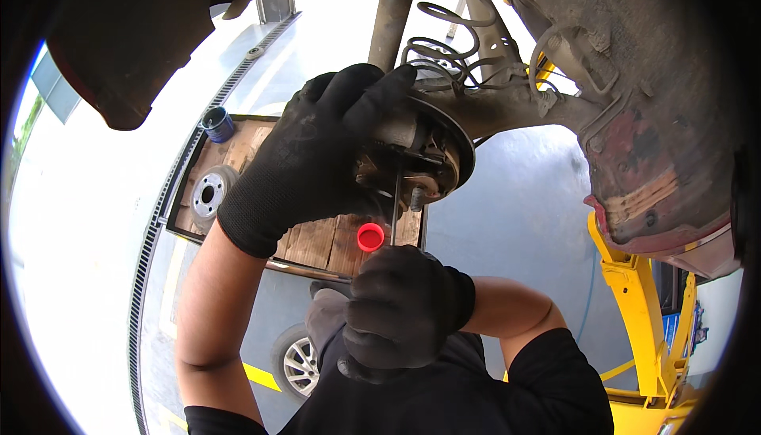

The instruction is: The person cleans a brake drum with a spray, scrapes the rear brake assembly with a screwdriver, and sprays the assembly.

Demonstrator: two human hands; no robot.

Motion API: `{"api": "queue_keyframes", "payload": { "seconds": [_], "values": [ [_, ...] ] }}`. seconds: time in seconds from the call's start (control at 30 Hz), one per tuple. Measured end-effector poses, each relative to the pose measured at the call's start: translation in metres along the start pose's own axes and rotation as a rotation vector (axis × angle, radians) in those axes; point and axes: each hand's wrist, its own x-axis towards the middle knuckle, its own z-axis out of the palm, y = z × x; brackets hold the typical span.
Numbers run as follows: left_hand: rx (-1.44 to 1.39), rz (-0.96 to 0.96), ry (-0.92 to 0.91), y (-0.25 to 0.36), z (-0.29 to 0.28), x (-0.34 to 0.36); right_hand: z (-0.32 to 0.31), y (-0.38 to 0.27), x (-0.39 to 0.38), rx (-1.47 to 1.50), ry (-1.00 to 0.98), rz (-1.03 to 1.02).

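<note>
In the upper middle, a drum brake assembly [453, 140] with its round backing plate, shoes and a stud sits at the end of the axle beam. My left hand [317, 150], in a black knit glove, grips it from the left, the upper fingers reaching over its top edge and the thumb side hidden. My right hand [404, 308], also gloved, is closed in a fist below it. From that fist a screwdriver [395, 217] points up, its thin metal shaft running into the brake parts. Its handle is hidden in the glove, and the tip's exact contact cannot be made out.
A coil spring [456, 39] and a shock absorber [395, 11] rise behind the brake. Below stands a wooden-topped cart [313, 243] bearing a brake drum [209, 192], a blue container [216, 124] and a red cap [370, 237]. Yellow lift parts [634, 300] stand right.
</note>
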Motion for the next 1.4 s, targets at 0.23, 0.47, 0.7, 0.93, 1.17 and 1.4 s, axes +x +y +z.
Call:
{"api": "queue_keyframes", "payload": {
  "seconds": [0.23, 0.47, 0.7, 0.93, 1.17, 1.4],
  "values": [
    [0.012, 0.026, 0.074, -0.001, 0.006, -0.004, 0.015, 0.006, -0.01, -0.041, 0.027, -0.051],
    [0.008, 0.015, 0.043, 0.0, 0.002, -0.004, 0.02, 0.003, -0.013, -0.073, -0.03, -0.053],
    [-0.025, 0.028, 0.048, -0.001, 0.003, -0.004, 0.02, 0.004, -0.018, -0.044, -0.039, -0.062],
    [0.031, 0.094, 0.163, -0.001, 0.007, -0.004, 0.02, 0.005, -0.02, -0.107, -0.039, -0.094],
    [0.046, 0.076, 0.16, 0.001, 0.008, -0.005, 0.023, 0.005, -0.024, -0.1, -0.085, -0.067],
    [0.032, 0.078, 0.161, 0.002, 0.008, -0.003, 0.027, 0.008, -0.031, -0.12, -0.084, -0.114]
  ]
}}
